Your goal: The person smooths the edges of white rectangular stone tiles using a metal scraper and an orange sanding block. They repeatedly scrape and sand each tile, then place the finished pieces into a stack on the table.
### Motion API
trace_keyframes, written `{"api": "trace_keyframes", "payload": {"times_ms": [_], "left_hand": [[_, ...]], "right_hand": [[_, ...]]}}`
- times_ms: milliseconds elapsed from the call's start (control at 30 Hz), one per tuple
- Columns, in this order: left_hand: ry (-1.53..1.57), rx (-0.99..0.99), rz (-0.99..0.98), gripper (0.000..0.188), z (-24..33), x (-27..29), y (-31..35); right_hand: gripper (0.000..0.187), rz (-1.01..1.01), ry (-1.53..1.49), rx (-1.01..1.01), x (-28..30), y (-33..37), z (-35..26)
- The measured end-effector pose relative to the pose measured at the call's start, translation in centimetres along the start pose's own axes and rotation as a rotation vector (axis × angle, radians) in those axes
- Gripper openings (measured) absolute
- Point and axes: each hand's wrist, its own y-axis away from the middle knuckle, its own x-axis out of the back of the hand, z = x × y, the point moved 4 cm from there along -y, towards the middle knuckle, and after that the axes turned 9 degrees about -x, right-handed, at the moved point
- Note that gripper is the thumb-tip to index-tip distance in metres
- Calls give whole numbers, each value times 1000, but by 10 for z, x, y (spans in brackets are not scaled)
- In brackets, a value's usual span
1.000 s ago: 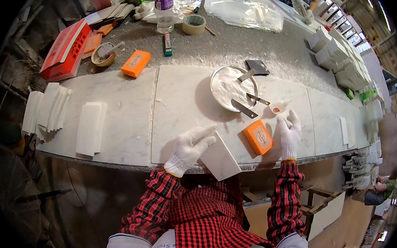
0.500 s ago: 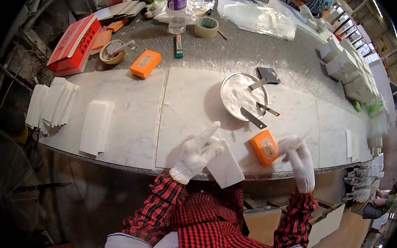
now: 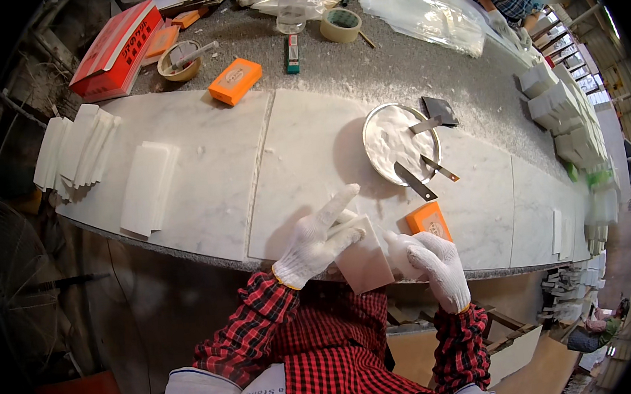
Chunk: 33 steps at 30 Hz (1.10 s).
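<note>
My left hand (image 3: 312,243), in a white knit glove, grips a white rectangular tile (image 3: 366,260) by its left edge. Its thumb lies over the tile's top face and the index finger points out past it. The tile tilts over the front edge of the bench. In my right hand (image 3: 440,272), also gloved, is a small whitish squeeze bottle (image 3: 403,253). The bottle's narrow tip points at the tile's right edge; I cannot tell whether they touch. Just beyond that hand lies an orange box (image 3: 429,221), partly hidden by it.
A metal bowl of white powder (image 3: 396,142) holds several flat blades. White tile stacks (image 3: 150,186) lie at left, more stand at far right (image 3: 551,97). A second orange box (image 3: 235,82), tape roll (image 3: 340,25), bottle (image 3: 290,10) and red carton (image 3: 117,53) sit farther back. Another person works at far right.
My right hand has moved left from beside the orange box to the tile, with the squeeze bottle in it. My left hand keeps its hold on the tile. The view has shifted slightly.
</note>
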Motion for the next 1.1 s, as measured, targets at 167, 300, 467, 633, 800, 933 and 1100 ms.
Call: {"api": "trace_keyframes", "payload": {"times_ms": [167,300,467,633,800,933,1100], "left_hand": [[-18,-12,22,69,9,0,-2],[35,-38,28,70,2,-2,-1],[17,-48,10,74,1,-1,-1],[-1,-36,22,75,3,-2,-1],[-39,-46,24,75,4,-1,-1],[-18,-43,21,75,5,-1,-2],[-13,-54,25,75,2,0,-1]], "right_hand": [[32,26,-26,-20,-1,-4,0],[32,48,-44,-24,-2,-5,1],[33,59,-33,-22,-1,-6,1],[33,75,-41,-43,-1,-6,-1],[32,75,-93,-65,-2,-6,0],[31,82,-88,-17,-2,-9,4],[30,79,-77,-25,-4,-9,1]]}}
